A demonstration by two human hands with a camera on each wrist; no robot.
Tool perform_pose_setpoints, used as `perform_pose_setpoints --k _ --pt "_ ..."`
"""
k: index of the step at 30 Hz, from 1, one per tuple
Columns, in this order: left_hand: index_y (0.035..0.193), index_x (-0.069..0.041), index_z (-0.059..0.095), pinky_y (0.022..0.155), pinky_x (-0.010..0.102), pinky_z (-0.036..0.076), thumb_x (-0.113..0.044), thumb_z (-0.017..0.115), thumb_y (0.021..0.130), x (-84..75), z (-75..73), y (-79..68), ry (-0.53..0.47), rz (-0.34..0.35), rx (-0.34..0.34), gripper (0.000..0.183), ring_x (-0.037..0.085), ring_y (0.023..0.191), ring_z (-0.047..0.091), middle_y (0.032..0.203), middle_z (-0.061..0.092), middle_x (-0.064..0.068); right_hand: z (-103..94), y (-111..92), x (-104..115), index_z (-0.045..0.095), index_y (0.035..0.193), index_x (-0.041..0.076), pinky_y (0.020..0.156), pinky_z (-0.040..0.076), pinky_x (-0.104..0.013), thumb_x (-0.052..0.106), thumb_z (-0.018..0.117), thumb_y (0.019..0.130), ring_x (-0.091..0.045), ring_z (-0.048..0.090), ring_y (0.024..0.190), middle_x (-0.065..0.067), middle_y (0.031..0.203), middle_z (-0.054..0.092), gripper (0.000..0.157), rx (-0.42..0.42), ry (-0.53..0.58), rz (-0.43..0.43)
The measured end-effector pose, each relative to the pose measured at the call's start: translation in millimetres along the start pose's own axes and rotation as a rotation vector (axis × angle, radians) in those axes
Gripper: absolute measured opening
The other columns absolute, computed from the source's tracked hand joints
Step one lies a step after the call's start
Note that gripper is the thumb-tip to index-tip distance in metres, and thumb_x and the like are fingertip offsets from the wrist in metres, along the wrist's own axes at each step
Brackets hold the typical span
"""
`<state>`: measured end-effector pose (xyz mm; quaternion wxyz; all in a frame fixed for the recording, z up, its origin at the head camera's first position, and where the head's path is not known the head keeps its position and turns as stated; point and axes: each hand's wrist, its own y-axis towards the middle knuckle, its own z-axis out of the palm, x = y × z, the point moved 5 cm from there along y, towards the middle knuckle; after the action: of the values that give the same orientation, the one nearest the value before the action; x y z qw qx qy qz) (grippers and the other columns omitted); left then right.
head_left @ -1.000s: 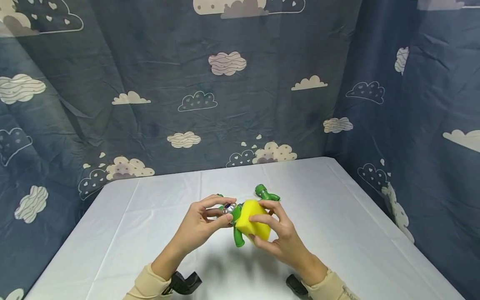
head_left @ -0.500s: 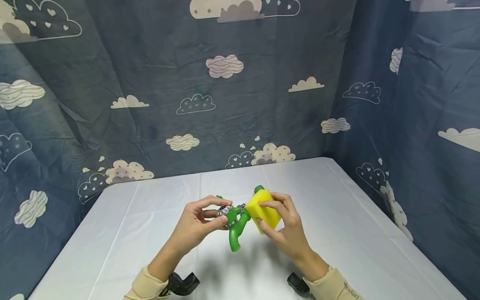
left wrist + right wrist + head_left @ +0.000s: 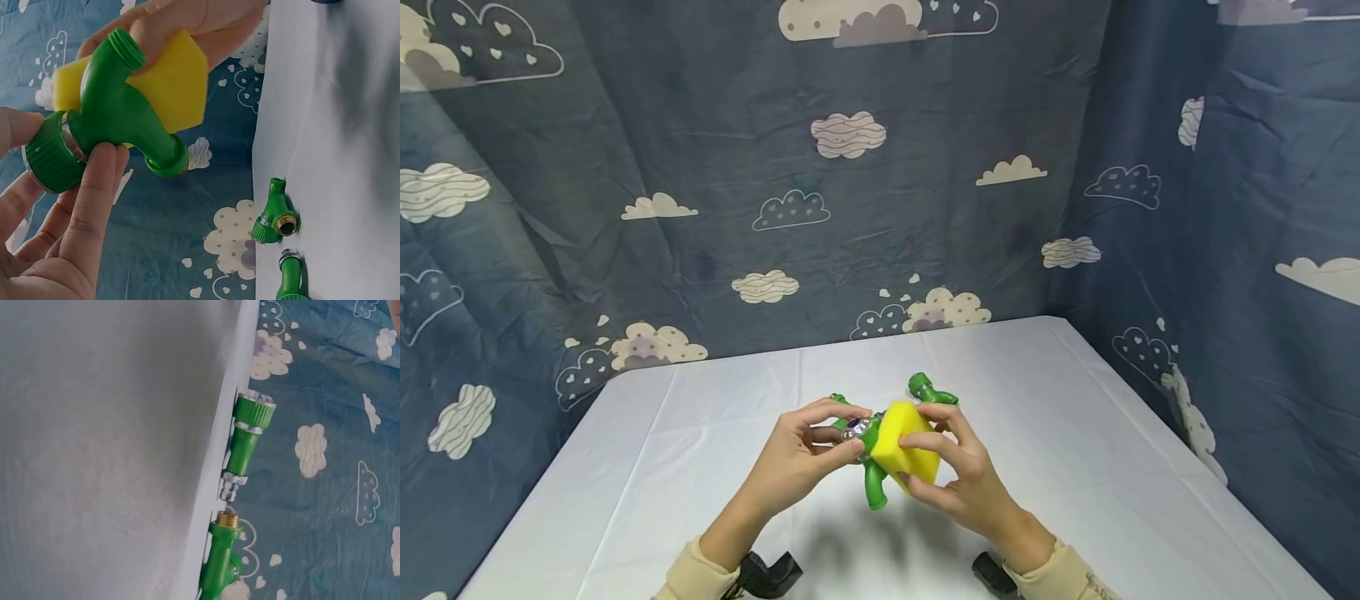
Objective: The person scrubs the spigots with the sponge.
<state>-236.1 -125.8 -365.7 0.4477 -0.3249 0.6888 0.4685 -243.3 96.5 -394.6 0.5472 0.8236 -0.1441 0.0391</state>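
Observation:
My left hand (image 3: 808, 446) pinches a green Y-shaped hose fitting (image 3: 115, 103) by its ribbed collar, fingers and thumb around it. The fitting hangs above the table, its threaded branch pointing up in the left wrist view; a silvery end shows between the fingers in the head view. My right hand (image 3: 958, 467) grips a yellow sponge (image 3: 904, 446) between thumb and fingertips. The sponge sits right at the fitting's side and overlaps it. In the left wrist view the sponge is behind the fitting, partly hidden by it.
On the white table (image 3: 1037, 467) lie a green fitting with a brass thread (image 3: 220, 556) and a green hose nozzle with a silvery tip (image 3: 245, 440), both beyond my hands. A dark cloud-patterned curtain (image 3: 880, 233) surrounds the table's back and sides.
Half a second ago the sponge was farther right and up, baring more of the fitting. It has come back left and down against the fitting, which has turned slightly in my left hand.

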Motion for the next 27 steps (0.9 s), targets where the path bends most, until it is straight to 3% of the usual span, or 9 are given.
perform_pose_setpoints --k 6,13,20,23,27 --pt "0.129 0.005 0.071 0.082 0.045 0.07 0.002 0.075 0.096 -6.4 -7.3 -2.5 -0.036 0.056 -0.019 0.033 0.018 0.098 0.081 0.126 0.066 0.019 -2.3 -4.2 -9.8 0.072 0.122 0.016 0.092 0.048 -0.029 0.006 0.082 0.081 -0.029 0.059 0.122 -0.02 0.137 0.057 0.043 0.001 -0.077 0.123" --pt "0.128 0.01 0.067 0.081 0.04 0.07 0.005 0.073 0.096 -10.7 -17.5 -2.8 -0.033 0.103 -0.086 0.033 0.013 0.096 0.08 0.125 0.069 0.014 -3.6 -9.3 -16.0 0.074 0.122 0.019 0.093 0.056 -0.026 0.001 0.084 0.077 -0.027 0.059 0.122 -0.017 0.138 0.057 0.049 0.01 -0.122 0.226" --pt "0.13 0.011 0.065 0.084 0.035 0.069 0.005 0.073 0.096 -9.6 -26.7 -3.6 -0.041 0.085 -0.184 0.035 0.009 0.096 0.079 0.128 0.068 0.002 -3.4 -8.5 -15.5 0.074 0.12 0.018 0.095 0.055 -0.025 0.002 0.085 0.077 -0.025 0.059 0.121 -0.016 0.135 0.059 0.048 -0.02 -0.114 0.236" --pt "0.131 0.01 0.066 0.083 0.033 0.069 0.005 0.073 0.096 -7.6 -24.0 -2.1 -0.049 0.06 -0.18 0.036 0.009 0.095 0.078 0.128 0.068 0.001 -5.7 -6.4 -14.0 0.074 0.12 0.015 0.095 0.053 -0.023 0.003 0.083 0.076 -0.024 0.059 0.119 -0.018 0.134 0.059 0.046 -0.066 -0.096 0.194" --pt "0.13 0.011 0.064 0.083 0.036 0.07 0.003 0.074 0.097 -6.2 -15.3 -0.4 -0.082 0.042 -0.133 0.036 0.01 0.094 0.078 0.127 0.068 0.008 -4.5 -5.8 -13.0 0.073 0.12 0.015 0.088 0.055 -0.025 0.003 0.081 0.076 -0.026 0.059 0.118 -0.02 0.135 0.058 0.046 -0.047 -0.091 0.161"
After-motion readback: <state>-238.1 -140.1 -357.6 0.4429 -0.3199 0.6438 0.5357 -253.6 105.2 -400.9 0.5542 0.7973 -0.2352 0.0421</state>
